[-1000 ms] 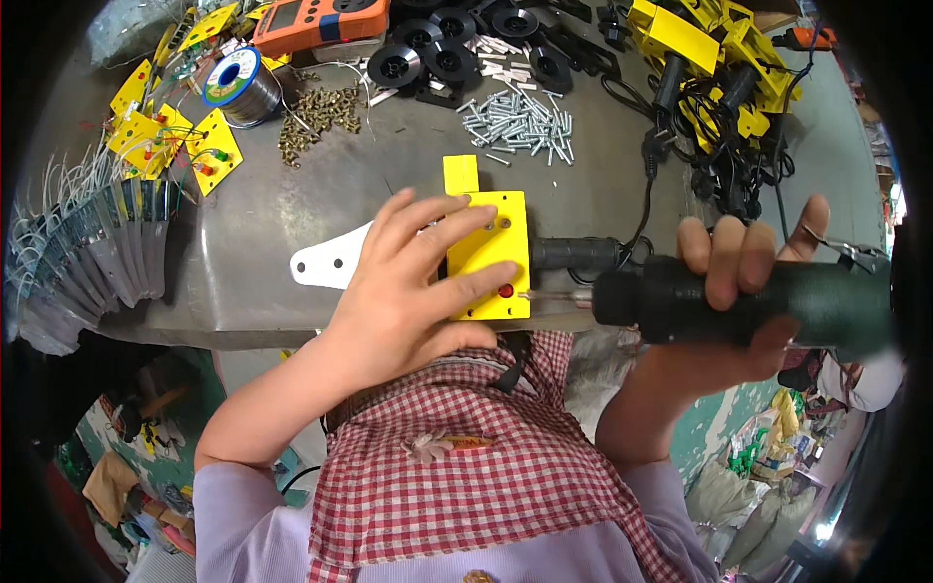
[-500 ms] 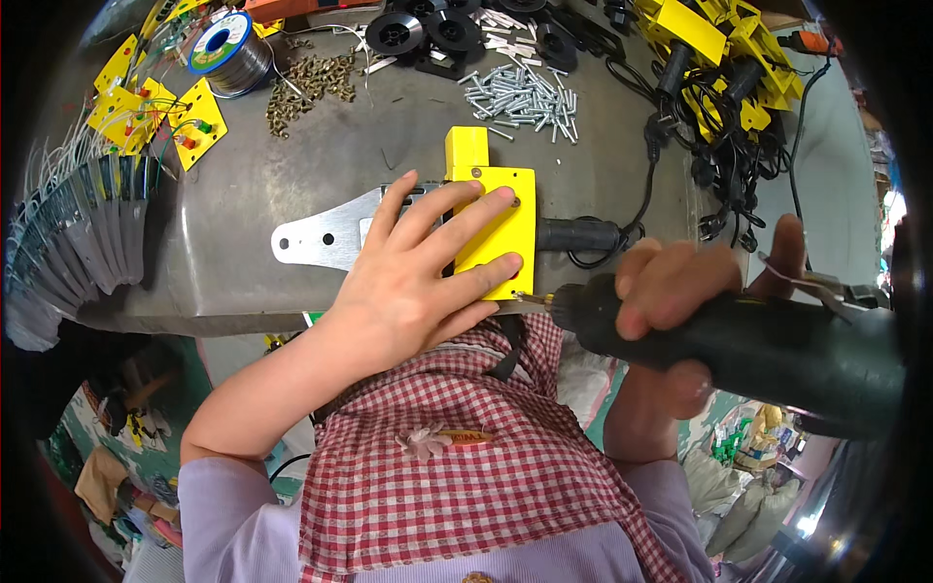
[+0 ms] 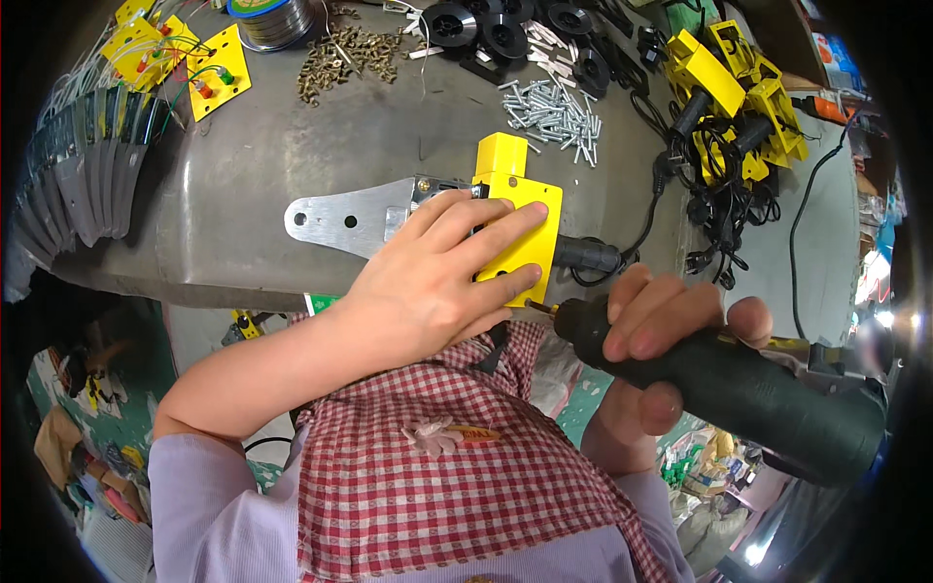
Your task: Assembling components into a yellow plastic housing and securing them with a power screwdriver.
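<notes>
My left hand [image 3: 437,267] lies with fingers spread over a yellow metal housing [image 3: 530,219], pressing it against the bench. From under that hand a flat silver plate [image 3: 374,218] with holes and a narrowed, rounded end reaches left. A black handle with a cord [image 3: 586,255] leaves the housing on the right. In my right hand [image 3: 671,321] is a black electric screwdriver [image 3: 768,398], gripped by its body and pointing left. Its thin bit is at the housing's near right corner; whether it sits in a screw there is too small to tell.
On the metal bench [image 3: 243,185] lie a pile of silver screws [image 3: 554,115], brass-coloured fittings [image 3: 345,63], black spools [image 3: 503,36] and a solder wire reel [image 3: 270,21]. Wired yellow panels [image 3: 219,73] and clear sleeves [image 3: 92,180] are at left. Yellow housings with black cords [image 3: 724,92] crowd the right.
The view has shifted, so the bench items sit a little differently. The back end of the screwdriver is lower in the picture, and a raised right finger has come down. The bit stays at the same corner.
</notes>
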Motion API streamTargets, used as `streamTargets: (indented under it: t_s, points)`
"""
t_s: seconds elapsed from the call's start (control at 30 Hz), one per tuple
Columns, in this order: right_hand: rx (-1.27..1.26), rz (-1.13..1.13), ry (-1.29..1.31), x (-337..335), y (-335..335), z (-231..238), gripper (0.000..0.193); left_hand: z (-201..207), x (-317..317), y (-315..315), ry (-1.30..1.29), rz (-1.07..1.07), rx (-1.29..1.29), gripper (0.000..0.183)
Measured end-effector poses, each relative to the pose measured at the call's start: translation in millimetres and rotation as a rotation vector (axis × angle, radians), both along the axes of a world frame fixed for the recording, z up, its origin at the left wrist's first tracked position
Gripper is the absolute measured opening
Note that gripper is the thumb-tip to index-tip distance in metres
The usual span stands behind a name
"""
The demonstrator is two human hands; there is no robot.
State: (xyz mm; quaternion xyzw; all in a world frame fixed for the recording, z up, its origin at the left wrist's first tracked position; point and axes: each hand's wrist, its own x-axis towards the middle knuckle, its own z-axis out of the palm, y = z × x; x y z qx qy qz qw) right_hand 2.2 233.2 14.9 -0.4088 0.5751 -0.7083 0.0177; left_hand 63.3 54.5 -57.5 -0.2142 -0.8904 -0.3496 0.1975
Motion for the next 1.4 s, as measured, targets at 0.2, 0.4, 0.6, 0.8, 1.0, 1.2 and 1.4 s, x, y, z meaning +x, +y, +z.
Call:
streamTargets:
  t_s: [0.2,0.4,0.6,0.8,1.0,1.2,1.4]
  points:
    - [0.008,0.101,0.123,-7,-5,-4,0.075,-1,-2,0,0.013,0.012,0.012,0.041]
    - [0.000,0.079,0.056,1,-7,3,0.085,4,1,-6,-0.021,0.018,-0.022,0.043]
    - [0.081,0.233,0.159,-14,8,16,0.092,-5,1,-11,-0.046,-0.086,0.062,0.052]
    - [-0.304,0.242,0.131,-26,-1,28,0.089,2,6,-33,-0.154,-0.125,0.319,0.036]
    - [-0.305,0.075,-0.068,-32,20,13,0.100,-9,-16,-136,0.023,0.623,-0.272,0.016]
    - [-0.329,0.053,-0.098,-33,16,11,0.099,-3,-24,-141,0.012,0.482,-0.459,0.019]
    - [-0.292,-0.026,-0.083,-27,13,13,0.091,3,-28,-138,0.013,0.403,-0.468,0.018]
